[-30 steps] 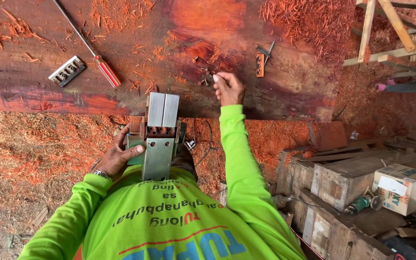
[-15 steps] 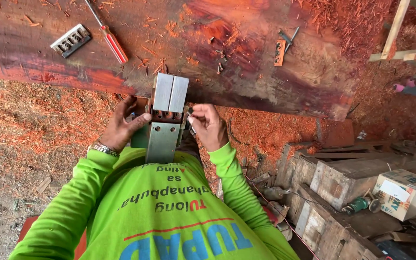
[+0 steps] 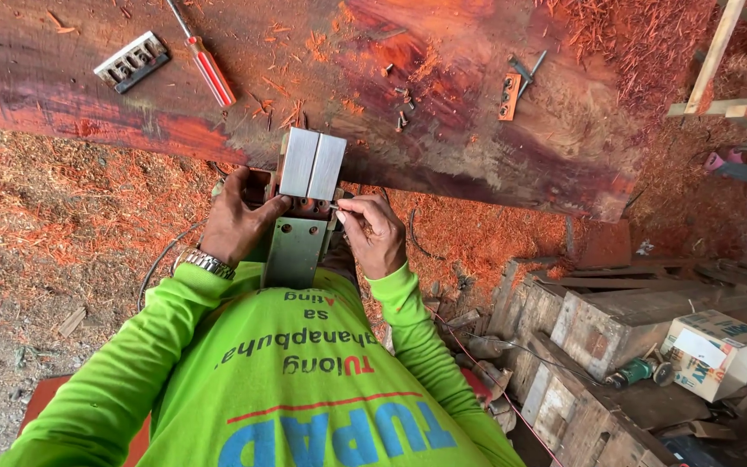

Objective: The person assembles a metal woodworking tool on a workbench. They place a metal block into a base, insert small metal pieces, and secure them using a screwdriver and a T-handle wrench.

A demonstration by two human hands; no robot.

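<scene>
I hold a power planer upside down against my chest, its grey metal sole plates [image 3: 309, 164] facing up. My left hand [image 3: 237, 220] grips the tool's left side near the body. At the right edge of the tool, by the cutter gap, my right hand [image 3: 375, 233] pinches something small; it is too small to name. A large red wood slab [image 3: 443, 147] lies just beyond the tool.
On the slab lie a red-handled screwdriver [image 3: 207, 67], a grey metal block [image 3: 132, 60], loose screws [image 3: 401, 108] and an orange part [image 3: 509, 95]. Red shavings cover the ground. Wooden crates [image 3: 616, 324] and a cardboard box [image 3: 715, 353] stand at the right.
My right hand came back from the loose screws on the slab to the tool's right edge. The view shifted so the slab sits higher in frame.
</scene>
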